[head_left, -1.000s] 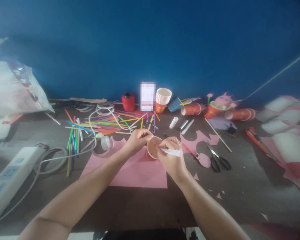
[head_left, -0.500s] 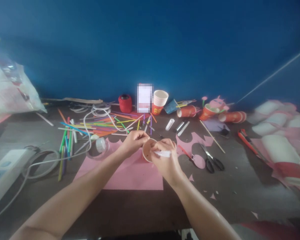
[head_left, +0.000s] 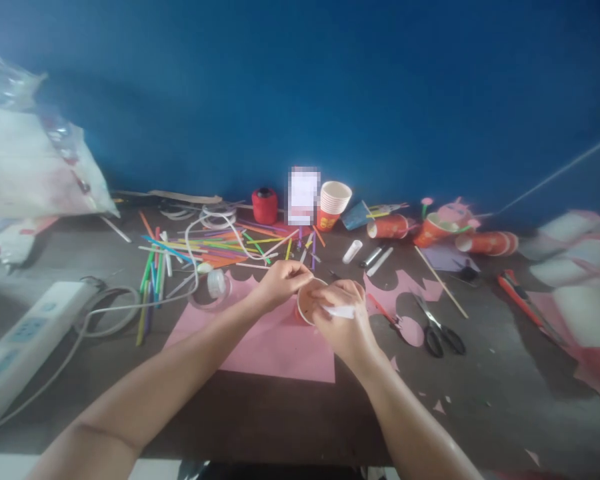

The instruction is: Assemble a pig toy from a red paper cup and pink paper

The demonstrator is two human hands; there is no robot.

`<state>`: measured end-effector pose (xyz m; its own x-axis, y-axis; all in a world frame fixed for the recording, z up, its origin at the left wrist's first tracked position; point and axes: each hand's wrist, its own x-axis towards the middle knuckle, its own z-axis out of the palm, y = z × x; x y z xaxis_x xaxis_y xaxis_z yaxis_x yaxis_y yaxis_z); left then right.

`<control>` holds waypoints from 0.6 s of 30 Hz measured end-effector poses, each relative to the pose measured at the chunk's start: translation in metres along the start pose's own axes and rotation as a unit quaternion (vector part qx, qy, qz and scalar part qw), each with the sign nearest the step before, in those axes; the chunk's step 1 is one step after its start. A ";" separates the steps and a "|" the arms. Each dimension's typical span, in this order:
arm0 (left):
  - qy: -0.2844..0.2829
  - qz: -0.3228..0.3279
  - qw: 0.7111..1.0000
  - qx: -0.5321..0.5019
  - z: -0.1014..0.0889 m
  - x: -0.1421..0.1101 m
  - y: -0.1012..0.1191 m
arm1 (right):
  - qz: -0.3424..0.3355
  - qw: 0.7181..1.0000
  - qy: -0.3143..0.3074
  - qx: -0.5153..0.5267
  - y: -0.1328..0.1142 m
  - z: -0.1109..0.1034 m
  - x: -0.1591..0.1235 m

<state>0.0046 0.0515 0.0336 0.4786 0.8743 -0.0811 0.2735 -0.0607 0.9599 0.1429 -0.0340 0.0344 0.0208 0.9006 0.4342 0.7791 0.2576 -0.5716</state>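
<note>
A paper cup point(head_left: 306, 308) with a reddish outside and pale inside sits over a pink paper sheet point(head_left: 280, 357), its opening facing me. My left hand point(head_left: 286, 283) has its fingers pinched together at the cup's upper left rim. My right hand point(head_left: 349, 323) lies across the right side of the opening, its fingers closed around a white pen point(head_left: 341, 311). The pen's tip is hidden behind my fingers. Small dark marks show on the cup's inside.
Scissors point(head_left: 437, 330), a pink paper oval point(head_left: 411, 331) and pink scraps lie right. Behind stand stacked cups point(head_left: 335, 200) and red string point(head_left: 265, 207). Coloured sticks point(head_left: 220, 247) and a power strip point(head_left: 35, 340) are left; a red-handled cutter point(head_left: 523, 303) lies far right.
The whole view has shifted, so most things appear further right. Both hands stay at the cup in nearly the same pose, with the white pen still in my right hand.
</note>
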 end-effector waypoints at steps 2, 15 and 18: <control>0.000 -0.002 1.000 0.000 0.000 0.000 -0.002 | -0.008 1.000 -0.003 0.000 0.001 0.000 -0.001; -0.033 -0.029 0.994 -0.099 0.000 0.000 -0.004 | 0.006 0.998 -0.042 -0.039 -0.004 -0.006 0.001; -0.063 -0.043 0.990 -0.117 -0.003 0.000 -0.001 | -0.002 0.997 -0.061 -0.038 -0.004 -0.006 0.001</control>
<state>0.0017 0.0526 0.0334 0.5655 0.8040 -0.1836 0.1245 0.1368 0.9827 0.1438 -0.0364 0.0407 -0.0553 0.9368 0.3454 0.8247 0.2379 -0.5131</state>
